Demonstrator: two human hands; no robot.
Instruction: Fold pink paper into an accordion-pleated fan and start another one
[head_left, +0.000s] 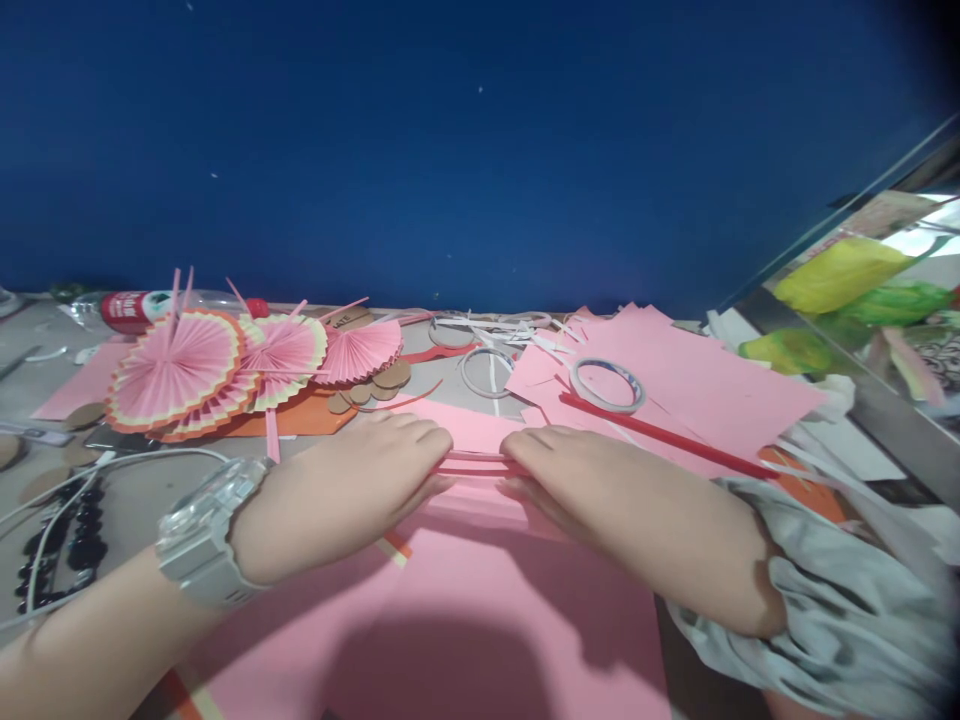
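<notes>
My left hand (390,455) and my right hand (559,465) face each other at the middle of the table. Between them runs a pink paper (480,432) with narrow folds along it, and the fingers of both hands are closed on its folded edge. Beneath my hands a large pink sheet (480,590) spreads toward me, with a shadow over it. Round pleated pink paper fans (176,372) with yellow and orange rims stand to the left of my left hand. A watch is on my left wrist.
A roll of tape (637,398) and a red strip (667,438) lie on pink sheets (697,370) at the right. Brown discs (391,374), a plastic bottle (131,310) and black beads (86,545) are at the left. A blue panel (480,160) rises behind the table.
</notes>
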